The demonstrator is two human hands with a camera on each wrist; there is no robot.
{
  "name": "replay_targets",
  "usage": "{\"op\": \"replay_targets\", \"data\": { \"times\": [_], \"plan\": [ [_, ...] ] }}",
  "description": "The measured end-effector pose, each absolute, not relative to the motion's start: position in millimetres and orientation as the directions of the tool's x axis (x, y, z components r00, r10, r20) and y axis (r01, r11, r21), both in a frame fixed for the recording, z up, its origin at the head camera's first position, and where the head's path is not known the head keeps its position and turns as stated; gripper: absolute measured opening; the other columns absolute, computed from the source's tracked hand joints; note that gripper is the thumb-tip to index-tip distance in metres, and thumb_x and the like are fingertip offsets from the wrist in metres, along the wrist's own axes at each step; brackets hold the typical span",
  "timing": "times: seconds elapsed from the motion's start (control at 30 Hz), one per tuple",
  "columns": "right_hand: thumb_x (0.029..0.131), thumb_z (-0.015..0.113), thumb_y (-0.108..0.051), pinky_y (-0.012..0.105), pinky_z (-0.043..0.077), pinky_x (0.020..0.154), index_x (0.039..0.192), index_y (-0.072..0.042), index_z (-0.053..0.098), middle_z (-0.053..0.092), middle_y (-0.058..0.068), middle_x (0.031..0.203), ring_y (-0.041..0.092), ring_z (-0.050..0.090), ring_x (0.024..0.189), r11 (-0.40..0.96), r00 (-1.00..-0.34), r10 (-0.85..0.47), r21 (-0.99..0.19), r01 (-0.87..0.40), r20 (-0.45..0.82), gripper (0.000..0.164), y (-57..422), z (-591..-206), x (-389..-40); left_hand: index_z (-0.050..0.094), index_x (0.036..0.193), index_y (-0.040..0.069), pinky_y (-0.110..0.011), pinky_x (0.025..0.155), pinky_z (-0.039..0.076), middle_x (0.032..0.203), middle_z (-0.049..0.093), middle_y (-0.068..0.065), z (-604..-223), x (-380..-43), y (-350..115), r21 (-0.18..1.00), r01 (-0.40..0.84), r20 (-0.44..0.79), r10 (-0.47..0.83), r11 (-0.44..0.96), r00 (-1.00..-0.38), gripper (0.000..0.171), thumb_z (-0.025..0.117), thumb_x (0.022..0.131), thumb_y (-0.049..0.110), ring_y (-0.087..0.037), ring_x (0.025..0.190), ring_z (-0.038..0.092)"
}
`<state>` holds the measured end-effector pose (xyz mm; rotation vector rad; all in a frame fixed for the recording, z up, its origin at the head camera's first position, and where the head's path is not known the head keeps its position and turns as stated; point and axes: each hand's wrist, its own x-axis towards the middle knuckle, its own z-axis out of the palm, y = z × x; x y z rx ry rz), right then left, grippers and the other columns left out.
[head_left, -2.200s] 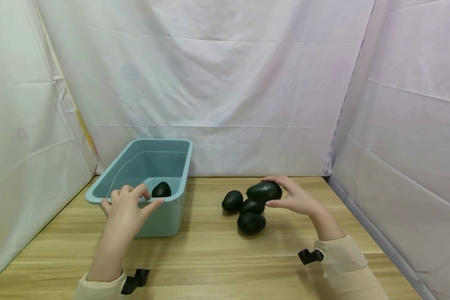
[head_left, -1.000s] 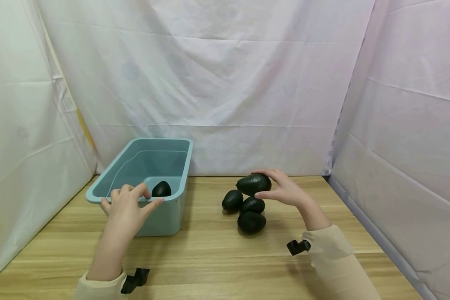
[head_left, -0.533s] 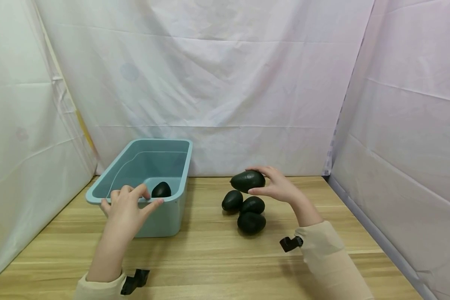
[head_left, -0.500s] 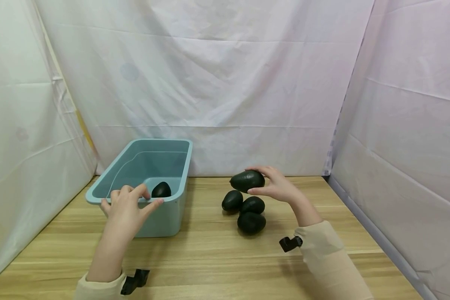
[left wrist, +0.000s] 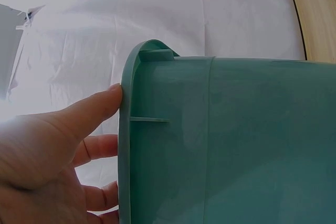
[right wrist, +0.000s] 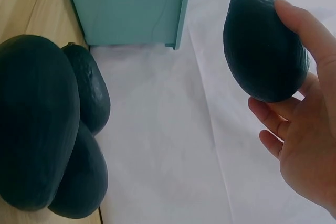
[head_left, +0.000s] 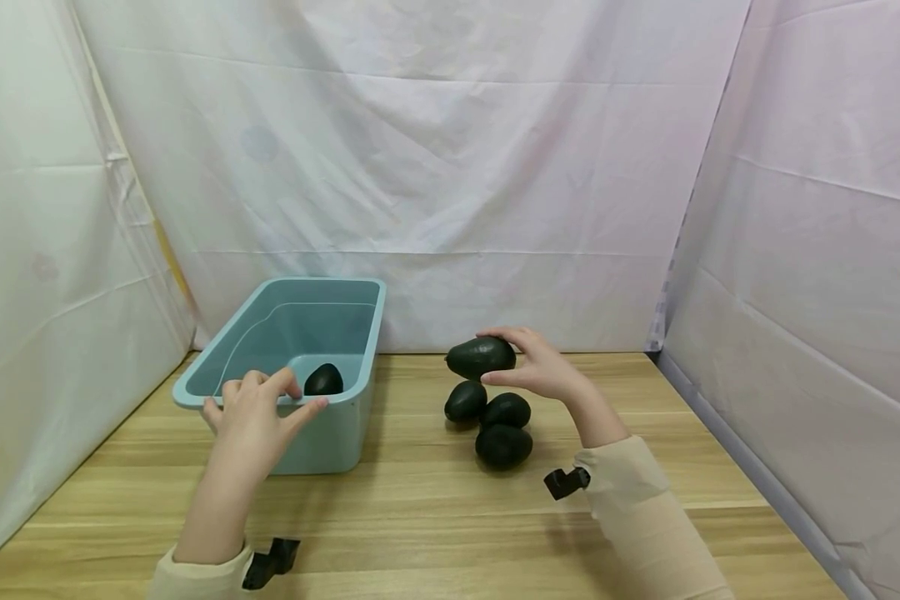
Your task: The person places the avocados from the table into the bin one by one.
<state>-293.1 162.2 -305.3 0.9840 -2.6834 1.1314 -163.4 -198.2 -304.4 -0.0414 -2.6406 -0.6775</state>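
White cloth sheets (head_left: 450,167): hung behind and to either side, beyond the left grip (head_left: 249,429) and the right grip (head_left: 536,367).
Light wood-grained bench (head_left: 420,533): spread beneath both grips.
Deep rectangular pale teal plastic tub (head_left: 322,450): in front of the left grip, which pinches its near rim, thumb outside, fingers over the inner side. I'd judge it light, with a little give in the walls; the lipped rim looks the firmest hold.
Cream sleeves (head_left: 630,500): one behind each grip.
Held dark-green, glossy, pear-shaped avocado (head_left: 480,357): in the right grip, raised off the bench, narrow tip pointing away from the palm. The thumb clasps one side of the broad end, the fingers the other. From here it looks firm, smallish in weight and rather slick, so a hold round the fat middle should serve best; hard squeezing might bruise it.
Three similar dark avocados (head_left: 504,447): bunched on the bench, nearer the person than the right grip and a little to its left.
Lone dark avocado (head_left: 324,380): inside the tub, just beyond the left grip's fingers.
Small black attachments (head_left: 567,482): at the cuffs, just behind each grip.
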Motion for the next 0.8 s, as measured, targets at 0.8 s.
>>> {"op": "replay_targets", "data": {
  "times": [0.8],
  "plan": [
    [0.078,0.078,-0.043,0.055,0.039,0.094,0.135,-0.027,0.054,0.047,0.003,0.133,0.025,0.04,0.122,0.49,-0.764,-0.562,-0.616,-0.616,0.317,0.064,129,-292,-296,0.052,0.083,0.013,-0.077,0.086,0.01,0.101,0.049,-0.023,-303,-164,-199,0.451,0.125,0.404,-0.077,0.884,-0.912,0.033,0.072,0.085,0.038,-0.05,0.098,0.037]
  ]
}}
